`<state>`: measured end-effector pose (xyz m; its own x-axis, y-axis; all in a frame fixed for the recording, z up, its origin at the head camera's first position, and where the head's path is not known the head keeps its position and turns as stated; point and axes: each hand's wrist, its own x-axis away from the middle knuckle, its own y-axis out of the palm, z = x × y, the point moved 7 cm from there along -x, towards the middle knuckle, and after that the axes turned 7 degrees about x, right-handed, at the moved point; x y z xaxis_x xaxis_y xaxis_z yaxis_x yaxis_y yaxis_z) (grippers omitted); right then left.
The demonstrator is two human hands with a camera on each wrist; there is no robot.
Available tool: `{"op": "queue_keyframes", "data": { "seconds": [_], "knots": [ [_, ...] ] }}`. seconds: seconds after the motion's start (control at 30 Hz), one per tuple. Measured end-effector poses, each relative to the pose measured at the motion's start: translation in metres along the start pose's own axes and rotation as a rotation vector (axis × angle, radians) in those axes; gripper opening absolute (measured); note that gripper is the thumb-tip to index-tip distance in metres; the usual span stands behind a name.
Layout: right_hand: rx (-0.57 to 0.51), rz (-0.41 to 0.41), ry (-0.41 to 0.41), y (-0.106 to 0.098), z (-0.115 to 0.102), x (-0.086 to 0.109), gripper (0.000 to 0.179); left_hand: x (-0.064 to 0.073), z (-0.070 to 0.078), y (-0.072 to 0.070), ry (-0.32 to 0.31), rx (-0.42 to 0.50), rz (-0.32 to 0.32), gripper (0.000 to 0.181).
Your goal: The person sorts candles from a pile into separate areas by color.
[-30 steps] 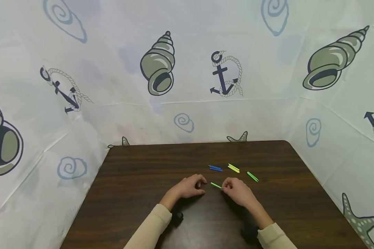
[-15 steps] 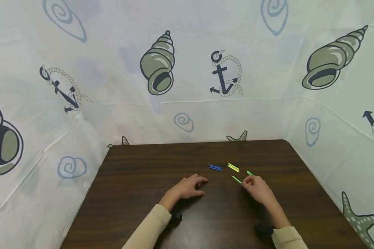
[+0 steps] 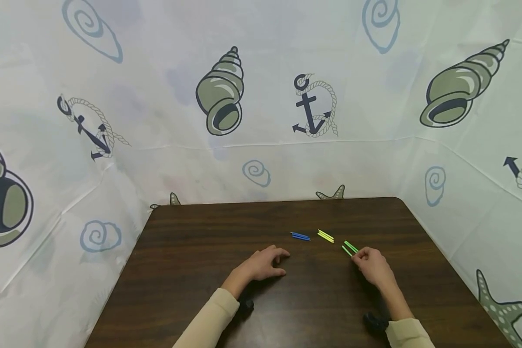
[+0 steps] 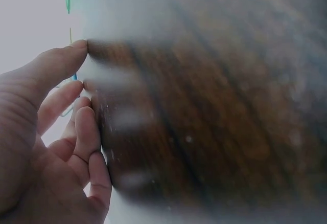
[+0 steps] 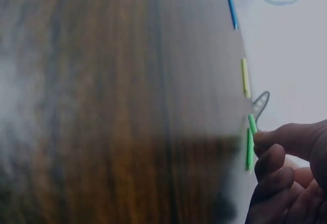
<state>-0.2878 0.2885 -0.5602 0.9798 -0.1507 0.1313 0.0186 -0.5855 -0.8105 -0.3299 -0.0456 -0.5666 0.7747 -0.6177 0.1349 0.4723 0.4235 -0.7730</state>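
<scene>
Between thumb and fingertips my right hand (image 3: 374, 267) pinches a thin green stick (image 3: 346, 251). It is beside another pair of green sticks (image 3: 351, 246), roughly parallel to them. In the right wrist view the held green stick (image 5: 252, 124) slants across the upper end of the green sticks (image 5: 249, 151) on the table; whether they touch I cannot tell. My left hand (image 3: 261, 264) rests on the table with nothing in it, fingers loosely bent and thumb apart. In the left wrist view its fingertips (image 4: 88, 112) meet the brown surface.
Several yellow sticks (image 3: 326, 236) lie left of the green ones, and a bundle of blue sticks (image 3: 300, 236) lies further left. The dark wood table (image 3: 191, 241) meets a white cloth (image 3: 191, 174) printed with shells and anchors.
My right hand has carried the green stick rightward from near the left hand to the green sticks at the right. The left hand has stayed in place.
</scene>
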Motion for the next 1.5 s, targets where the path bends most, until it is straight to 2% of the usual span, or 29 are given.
{"op": "queue_keyframes", "data": {
  "seconds": [0.5,0.97,1.03,1.27,1.33,1.5],
  "knots": [
    [-0.081,0.009,0.014,0.000,0.013,-0.017,0.018,-0.001,0.001,0.000,0.013,-0.002,-0.006,0.050],
    [-0.069,0.027,0.017,-0.005,0.016,-0.026,0.020,0.000,0.001,0.000,0.014,0.019,0.002,0.049],
    [-0.067,0.022,0.018,-0.005,0.016,-0.027,0.025,0.000,0.000,0.000,0.015,0.022,0.006,0.049],
    [-0.060,-0.014,0.032,-0.007,0.014,-0.032,0.059,0.000,-0.001,-0.001,0.020,0.029,0.014,0.048],
    [-0.047,-0.016,0.032,-0.007,0.013,-0.032,0.058,0.000,-0.001,0.000,0.020,0.032,0.011,0.048],
    [-0.015,-0.021,0.019,-0.006,0.013,-0.035,0.041,0.000,0.000,0.000,0.022,0.030,0.007,0.048]
  ]
}}
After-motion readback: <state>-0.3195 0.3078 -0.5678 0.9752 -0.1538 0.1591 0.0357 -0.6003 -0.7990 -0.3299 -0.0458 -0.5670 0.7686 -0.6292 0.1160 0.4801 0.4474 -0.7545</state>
